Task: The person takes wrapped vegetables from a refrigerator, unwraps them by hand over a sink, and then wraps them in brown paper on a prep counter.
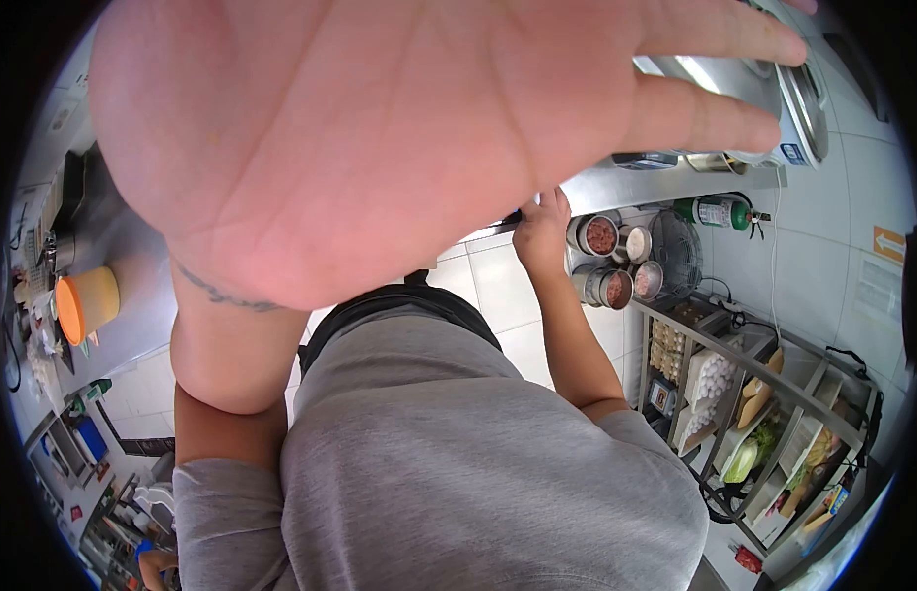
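My left hand point(380, 148) fills the upper part of the view, very close to the camera. Its palm faces me and its fingers stretch to the right, spread apart, with nothing in them. Beyond it, my right hand point(541, 238) is at the front edge of the steel counter point(616, 185). The fingers of that hand look curled around a small dark thing, partly covered by my left palm; I cannot make out what it is.
Metal containers of food point(601, 236) stand right of my right hand. A rack point(774, 379) holds eggs and vegetables. A green cylinder point(720, 212) is by the tiled wall. At left, an orange-lidded tub point(89, 303) stands on another steel counter point(133, 246).
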A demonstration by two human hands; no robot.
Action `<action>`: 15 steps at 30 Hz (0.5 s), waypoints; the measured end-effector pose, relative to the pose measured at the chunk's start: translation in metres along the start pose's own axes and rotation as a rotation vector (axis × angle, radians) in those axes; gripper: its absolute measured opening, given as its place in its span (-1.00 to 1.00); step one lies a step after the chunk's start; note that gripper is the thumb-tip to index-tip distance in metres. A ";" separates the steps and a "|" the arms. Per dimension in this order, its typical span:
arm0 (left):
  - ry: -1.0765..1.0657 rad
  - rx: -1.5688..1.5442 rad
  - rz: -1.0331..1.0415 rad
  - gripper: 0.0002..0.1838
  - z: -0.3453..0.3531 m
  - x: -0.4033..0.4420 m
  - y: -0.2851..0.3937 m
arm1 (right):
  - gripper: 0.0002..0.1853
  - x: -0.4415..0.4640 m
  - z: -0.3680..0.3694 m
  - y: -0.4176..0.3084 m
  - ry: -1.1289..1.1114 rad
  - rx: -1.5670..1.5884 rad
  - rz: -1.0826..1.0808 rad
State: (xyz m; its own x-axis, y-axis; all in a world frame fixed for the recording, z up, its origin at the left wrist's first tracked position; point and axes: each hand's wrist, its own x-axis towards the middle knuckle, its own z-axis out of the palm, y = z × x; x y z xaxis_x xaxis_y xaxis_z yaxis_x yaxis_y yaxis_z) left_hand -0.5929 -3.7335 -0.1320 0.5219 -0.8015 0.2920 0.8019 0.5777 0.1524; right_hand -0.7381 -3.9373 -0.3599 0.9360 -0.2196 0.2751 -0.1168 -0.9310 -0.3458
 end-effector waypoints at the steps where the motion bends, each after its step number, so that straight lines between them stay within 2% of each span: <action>1: 0.000 0.000 0.000 0.04 0.000 0.000 0.000 | -0.53 -0.001 -0.001 -0.001 0.001 0.002 -0.006; 5: 0.006 0.002 0.006 0.04 0.000 -0.002 0.002 | -0.55 -0.006 -0.011 -0.008 -0.038 0.059 0.018; 8: 0.005 -0.001 0.004 0.04 0.001 -0.001 0.002 | -0.58 -0.016 -0.009 -0.008 -0.101 0.054 -0.085; 15: 0.005 -0.009 -0.005 0.04 0.001 0.001 0.000 | -0.58 -0.015 -0.005 -0.002 -0.039 0.008 0.001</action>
State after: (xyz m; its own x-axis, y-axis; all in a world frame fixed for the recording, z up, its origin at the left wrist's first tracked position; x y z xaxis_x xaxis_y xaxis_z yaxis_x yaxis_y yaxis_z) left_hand -0.5925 -3.7338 -0.1308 0.5191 -0.8053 0.2865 0.8072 0.5721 0.1454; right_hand -0.7535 -3.9335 -0.3587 0.9480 -0.2093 0.2397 -0.1156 -0.9283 -0.3535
